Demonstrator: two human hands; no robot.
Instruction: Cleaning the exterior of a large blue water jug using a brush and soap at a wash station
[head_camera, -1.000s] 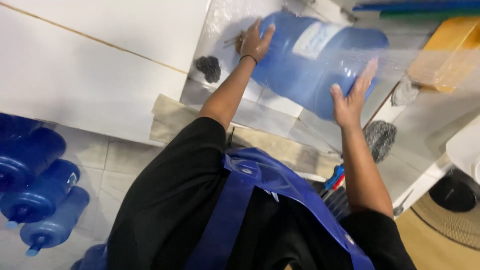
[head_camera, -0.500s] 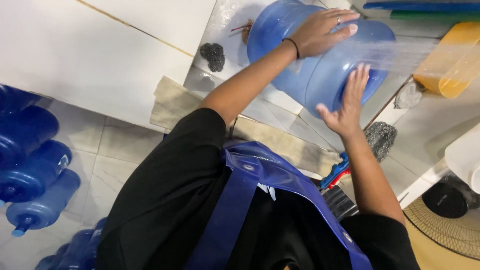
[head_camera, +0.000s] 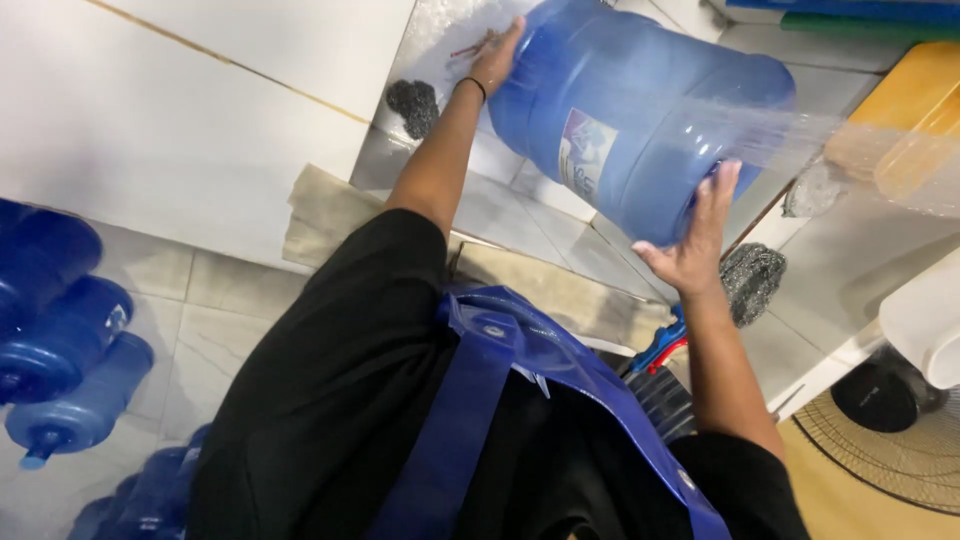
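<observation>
Since half a second ago, the left hand (head_camera: 497, 58) is sliding off the top of the large translucent blue plastic water jug (head_camera: 640, 115) to its far end, and a label is turning into view on its side. The jug is lying on its side above the white tiled counter (head_camera: 520, 205), its long axis running from upper left to lower right. The left fingers are spreading flat against the far end; the right hand (head_camera: 697, 243) is pressing open fingers against the near end, so the jug is being clamped between both palms. A stream of water (head_camera: 860, 150) is passing across its right side. Dark steel-wool scouring pads (head_camera: 413, 103) are lying on the counter nearby, and more blue jugs (head_camera: 60, 340) are lying on the tiled floor at left.
</observation>
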